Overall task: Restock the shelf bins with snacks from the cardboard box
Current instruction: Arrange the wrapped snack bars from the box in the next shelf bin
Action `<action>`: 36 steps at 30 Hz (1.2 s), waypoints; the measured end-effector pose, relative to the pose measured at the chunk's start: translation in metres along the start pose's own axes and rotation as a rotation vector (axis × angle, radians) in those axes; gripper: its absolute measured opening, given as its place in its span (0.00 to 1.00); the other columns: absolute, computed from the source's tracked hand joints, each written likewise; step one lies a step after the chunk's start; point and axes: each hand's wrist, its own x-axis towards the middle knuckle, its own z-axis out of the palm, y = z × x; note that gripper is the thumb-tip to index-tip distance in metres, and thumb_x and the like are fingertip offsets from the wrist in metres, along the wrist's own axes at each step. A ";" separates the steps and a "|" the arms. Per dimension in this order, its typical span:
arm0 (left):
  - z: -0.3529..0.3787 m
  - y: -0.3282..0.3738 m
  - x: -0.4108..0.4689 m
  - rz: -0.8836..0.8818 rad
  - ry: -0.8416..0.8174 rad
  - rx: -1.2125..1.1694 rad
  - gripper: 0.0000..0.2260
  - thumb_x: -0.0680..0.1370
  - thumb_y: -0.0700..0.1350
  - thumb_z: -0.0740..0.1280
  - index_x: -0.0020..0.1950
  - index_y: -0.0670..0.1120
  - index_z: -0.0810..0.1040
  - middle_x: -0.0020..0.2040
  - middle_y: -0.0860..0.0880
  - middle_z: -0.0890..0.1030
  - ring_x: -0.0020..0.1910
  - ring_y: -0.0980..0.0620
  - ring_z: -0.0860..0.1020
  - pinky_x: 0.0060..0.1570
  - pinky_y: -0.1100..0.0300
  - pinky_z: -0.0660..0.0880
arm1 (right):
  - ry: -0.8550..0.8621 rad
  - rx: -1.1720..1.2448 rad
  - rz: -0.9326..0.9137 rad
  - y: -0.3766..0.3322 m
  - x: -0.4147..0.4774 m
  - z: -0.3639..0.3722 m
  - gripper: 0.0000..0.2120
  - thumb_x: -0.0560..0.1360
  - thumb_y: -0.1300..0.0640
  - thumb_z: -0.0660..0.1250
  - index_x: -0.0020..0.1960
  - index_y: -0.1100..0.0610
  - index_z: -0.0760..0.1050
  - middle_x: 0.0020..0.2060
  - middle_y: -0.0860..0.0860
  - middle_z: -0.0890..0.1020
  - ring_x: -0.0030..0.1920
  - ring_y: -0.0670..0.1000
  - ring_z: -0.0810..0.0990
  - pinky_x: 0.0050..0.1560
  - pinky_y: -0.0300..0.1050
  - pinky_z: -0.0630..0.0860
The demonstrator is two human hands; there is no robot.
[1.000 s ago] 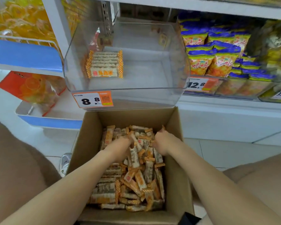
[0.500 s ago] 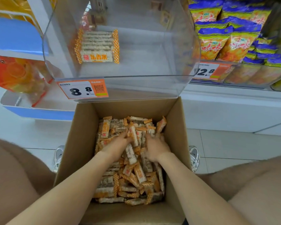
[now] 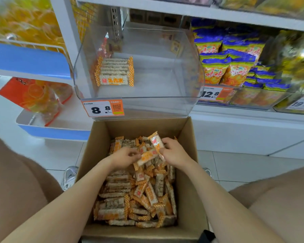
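Observation:
An open cardboard box (image 3: 96, 142) stands on the floor between my knees, full of orange-and-white wrapped snack bars (image 3: 139, 195). Over its far half, my left hand (image 3: 124, 157) pinches the end of one snack bar (image 3: 146, 157). My right hand (image 3: 174, 153) grips the other end and holds a second bar (image 3: 156, 142) that points up. Above the box sits a clear plastic shelf bin (image 3: 165, 106). Inside it, at the left, lies a neat stack of the same bars (image 3: 114, 71).
An orange price tag reading 8.8 (image 3: 103, 108) hangs on the bin's front. Blue-and-orange snack bags (image 3: 226, 67) fill the bin to the right. A blue-and-white rack (image 3: 42, 62) with orange packets stands at the left. My shoes (image 3: 69, 178) flank the box.
Both hands have come up out of the pile, each now with a grip on bars lifted just above it. The view has tilted up again.

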 end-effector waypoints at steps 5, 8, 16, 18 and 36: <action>-0.012 0.035 -0.033 0.034 0.035 -0.192 0.12 0.87 0.48 0.61 0.67 0.49 0.80 0.58 0.46 0.83 0.49 0.50 0.86 0.45 0.55 0.85 | 0.039 -0.131 -0.083 -0.019 -0.021 -0.010 0.13 0.82 0.59 0.59 0.59 0.50 0.80 0.44 0.49 0.85 0.42 0.51 0.82 0.41 0.45 0.73; -0.023 0.053 -0.051 0.076 0.037 -0.179 0.10 0.86 0.45 0.63 0.65 0.50 0.81 0.56 0.48 0.83 0.44 0.57 0.85 0.46 0.57 0.84 | 0.139 -0.175 -0.156 -0.033 -0.030 -0.017 0.15 0.84 0.56 0.59 0.69 0.49 0.76 0.54 0.44 0.82 0.48 0.44 0.79 0.44 0.34 0.70; -0.041 0.102 -0.102 0.117 0.145 -0.392 0.08 0.82 0.41 0.68 0.59 0.47 0.84 0.45 0.50 0.84 0.43 0.55 0.80 0.40 0.59 0.79 | 0.464 0.551 -0.149 -0.069 -0.066 -0.026 0.07 0.79 0.53 0.66 0.53 0.48 0.82 0.45 0.46 0.86 0.50 0.50 0.85 0.58 0.59 0.81; -0.042 0.109 -0.115 0.186 0.120 -0.451 0.09 0.81 0.40 0.71 0.60 0.47 0.83 0.41 0.49 0.82 0.40 0.56 0.80 0.42 0.60 0.79 | 0.423 0.673 -0.195 -0.077 -0.079 -0.023 0.07 0.81 0.59 0.67 0.53 0.50 0.83 0.45 0.47 0.88 0.50 0.53 0.86 0.56 0.56 0.82; -0.092 0.158 -0.179 0.573 0.318 -0.380 0.18 0.79 0.45 0.74 0.67 0.56 0.75 0.53 0.49 0.87 0.50 0.45 0.87 0.53 0.47 0.85 | 0.254 -0.105 -0.687 -0.133 -0.102 -0.041 0.27 0.84 0.39 0.58 0.81 0.44 0.62 0.71 0.36 0.73 0.70 0.35 0.71 0.68 0.36 0.69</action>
